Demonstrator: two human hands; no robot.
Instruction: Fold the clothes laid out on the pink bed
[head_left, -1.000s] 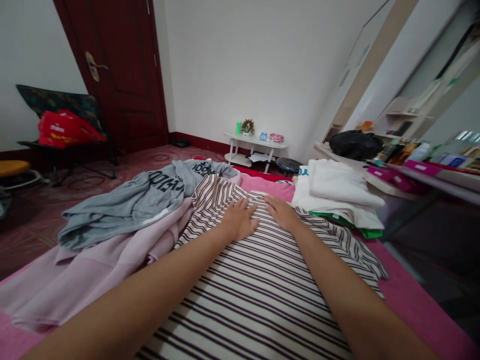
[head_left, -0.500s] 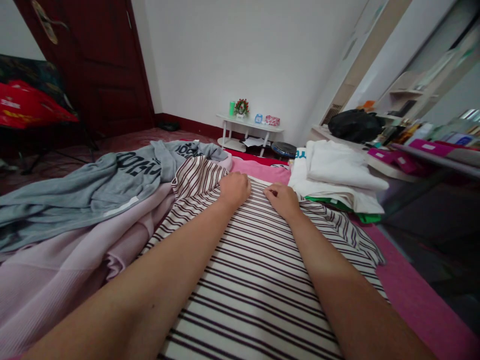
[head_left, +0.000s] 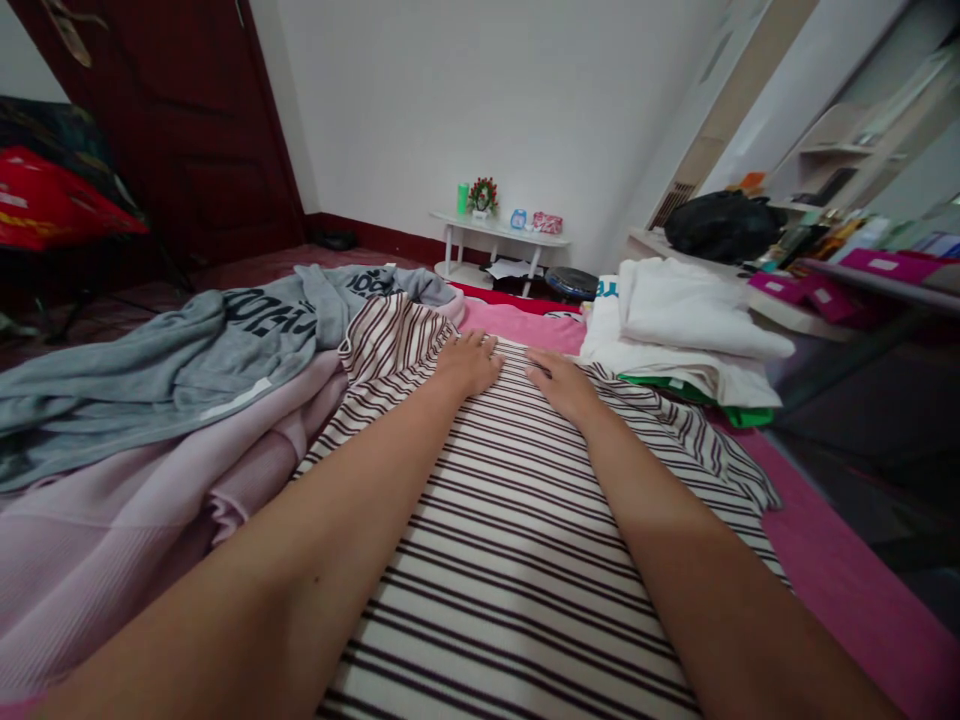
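Observation:
A white shirt with dark stripes [head_left: 517, 540] is spread out in front of me, its far edge near my hands. My left hand [head_left: 471, 364] lies on the far left part of the shirt, fingers stretched out over the fabric. My right hand [head_left: 562, 384] rests on the far right part, palm down with the fingers extended. A small gap of striped cloth shows between the hands. The left sleeve [head_left: 397, 338] is bunched beside my left hand; the right sleeve [head_left: 712, 450] spreads out to the right.
Left lie a grey garment with black lettering [head_left: 262, 330] and a pale pink garment [head_left: 150, 530]. At right is a stack of folded white clothes [head_left: 690, 310] on the pink sheet [head_left: 847, 570]. Beyond stand a small white table [head_left: 499, 230] and a round dark stool [head_left: 571, 280].
Both hands have gone from curled fingers to flattened, stretched fingers on the shirt. The view has shifted slightly.

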